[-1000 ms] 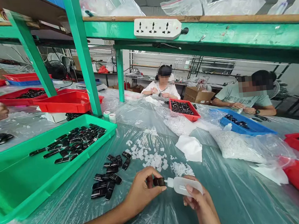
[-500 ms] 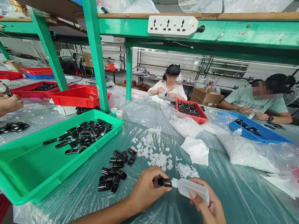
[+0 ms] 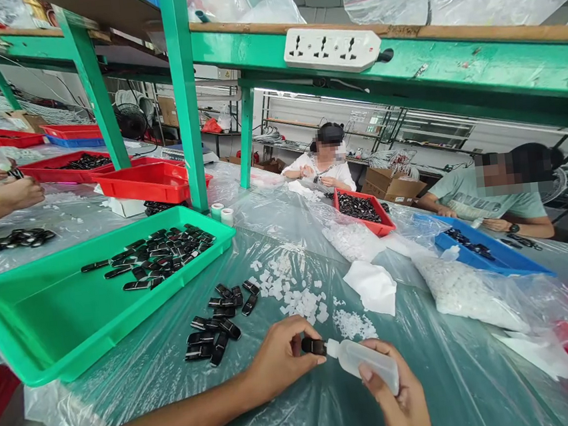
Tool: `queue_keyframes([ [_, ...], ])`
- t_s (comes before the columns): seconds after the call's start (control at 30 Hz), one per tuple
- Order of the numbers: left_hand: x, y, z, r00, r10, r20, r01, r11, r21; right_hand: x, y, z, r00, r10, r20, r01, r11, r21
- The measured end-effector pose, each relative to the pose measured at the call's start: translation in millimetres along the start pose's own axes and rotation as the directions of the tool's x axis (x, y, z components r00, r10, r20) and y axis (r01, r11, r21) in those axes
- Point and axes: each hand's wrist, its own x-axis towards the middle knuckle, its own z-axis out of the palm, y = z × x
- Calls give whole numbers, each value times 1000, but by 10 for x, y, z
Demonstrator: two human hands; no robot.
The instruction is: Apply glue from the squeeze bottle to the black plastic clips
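Between thumb and fingers, my left hand (image 3: 285, 355) pinches a small glossy black plastic piece (image 3: 313, 346). My right hand (image 3: 395, 383) is closed around a translucent white squeeze bottle (image 3: 366, 360), tilted so that its nozzle meets the right end of the black piece. Whether liquid comes out is too small to see. Left of my hands, several similar black pieces (image 3: 218, 333) lie in a loose pile on the plastic-covered table. Just beyond my hands are scattered white square bits (image 3: 299, 298) and a heap of smaller white bits (image 3: 355, 325).
A green tray (image 3: 42, 367) with many black pieces stands at the left. A green shelf frame (image 3: 187, 115) rises behind it. Plastic bags of white bits (image 3: 465, 289) and a blue tray (image 3: 520, 265) lie right. Co-workers sit across the table; another person's hands (image 3: 11, 192) work at far left.
My hands, the black piece and the bottle stay almost in the same place. The view has shifted very slightly. At the far left, the other person's hands have moved a little.
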Motion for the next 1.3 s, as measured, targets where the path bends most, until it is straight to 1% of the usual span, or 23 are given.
queue_keyframes([
  [0.07,7,-10,4,1000,-10,2,10,1000,-29,-16,-17,4,1000,-8,-15,8,1000,-11],
  [0.17,23,-35,8,1000,-16,16,17,996,-90,2,15,-12,999,-35,4,35,999,18],
  [0.23,33,-51,9,999,-18,38,24,990,-140,61,91,-34,1000,5,12,-6,997,81],
  [0.3,38,-61,11,998,-25,60,35,983,-179,146,191,-53,997,63,41,-70,980,189],
  [0.4,38,-61,16,997,-33,76,49,974,-222,250,292,-64,984,104,143,-153,907,392],
  [0.47,34,-54,21,996,-29,82,49,967,-248,260,278,-58,983,110,149,-170,849,500],
  [0.57,28,-40,27,995,-17,93,43,958,-282,200,164,-45,985,120,127,-172,791,587],
  [0.7,26,-26,28,995,-6,96,35,952,-304,121,43,-36,979,104,173,-188,780,597],
  [0.87,29,-8,24,997,-9,76,29,962,-272,107,38,-22,979,119,165,-197,757,623],
  [0.97,26,2,21,997,-7,79,27,965,-262,106,36,-25,973,144,182,-228,749,623],
  [1.03,23,11,16,997,-4,80,25,964,-263,105,32,-30,969,154,195,-243,750,615],
  [1.13,16,30,8,997,-3,82,24,967,-253,106,34,-37,970,138,200,-234,756,611],
  [1.3,-1,50,4,995,-49,86,62,987,-150,111,47,-51,967,122,225,-233,785,574],
])
